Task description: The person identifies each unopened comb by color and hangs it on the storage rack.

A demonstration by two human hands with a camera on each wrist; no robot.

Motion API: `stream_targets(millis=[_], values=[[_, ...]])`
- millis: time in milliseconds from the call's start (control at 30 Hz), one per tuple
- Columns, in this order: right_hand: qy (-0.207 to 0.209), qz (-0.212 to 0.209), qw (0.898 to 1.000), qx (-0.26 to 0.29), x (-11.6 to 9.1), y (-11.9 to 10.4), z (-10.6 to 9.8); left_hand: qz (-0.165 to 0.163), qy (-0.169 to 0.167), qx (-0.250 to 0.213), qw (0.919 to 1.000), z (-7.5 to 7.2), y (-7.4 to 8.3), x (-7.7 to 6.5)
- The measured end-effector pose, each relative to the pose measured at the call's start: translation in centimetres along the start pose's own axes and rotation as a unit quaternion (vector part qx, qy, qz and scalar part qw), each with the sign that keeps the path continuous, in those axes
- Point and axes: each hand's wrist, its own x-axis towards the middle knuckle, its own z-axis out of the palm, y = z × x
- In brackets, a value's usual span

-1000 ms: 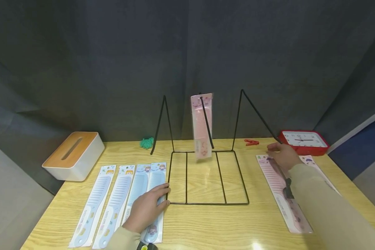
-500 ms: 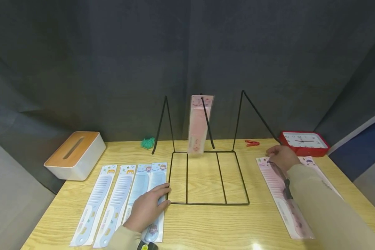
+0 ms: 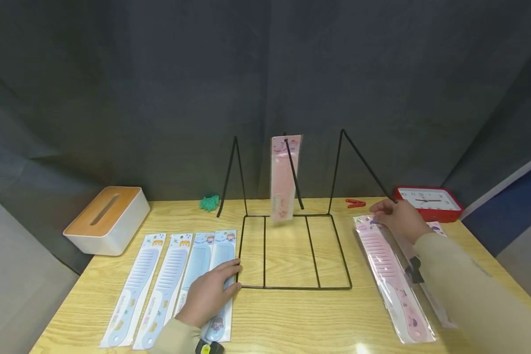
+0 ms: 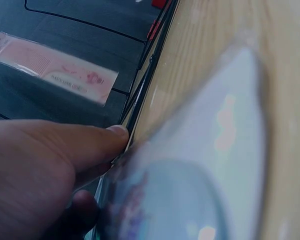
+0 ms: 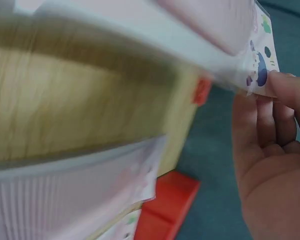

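My right hand pinches the top corner of a packaged pink comb at the right of the table. In the right wrist view, thumb and fingers hold the printed header of this comb. Another packaged pink comb lies beneath and beside it, partly hidden by the arm. The left hand rests its fingertips and thumb against the left side of the black wire rack, over the packaged blue combs. From the rack's middle hook hangs one packaged pink comb.
Several packaged blue combs, one of them here, lie at left. A tissue box stands behind them. Along the back are a green hair claw-like item, a red clip and a red clock. Two more hooks project forward from the rack.
My right hand has raised the pink comb off the table and moved it slightly left, uncovering more of the one beside it. The hanging comb sways a little. My left hand stays put.
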Motion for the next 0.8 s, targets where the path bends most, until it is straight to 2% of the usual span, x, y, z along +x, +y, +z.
stream_targets(millis=[233,533,800], values=[[0.016,-0.036,0.998,0.048,-2.8,-2.4,-0.7,-0.003,-0.001,0.004,1.0,0.0,0.0,-0.1],[0.025,-0.028,0.994,0.106,-6.8,-5.6,-0.5,-0.006,-0.002,-0.003,1.0,-0.1,0.2,-0.1],[0.076,-0.104,0.984,0.126,-10.1,-9.2,0.5,0.0,0.008,0.006,1.0,0.1,0.2,-0.2]])
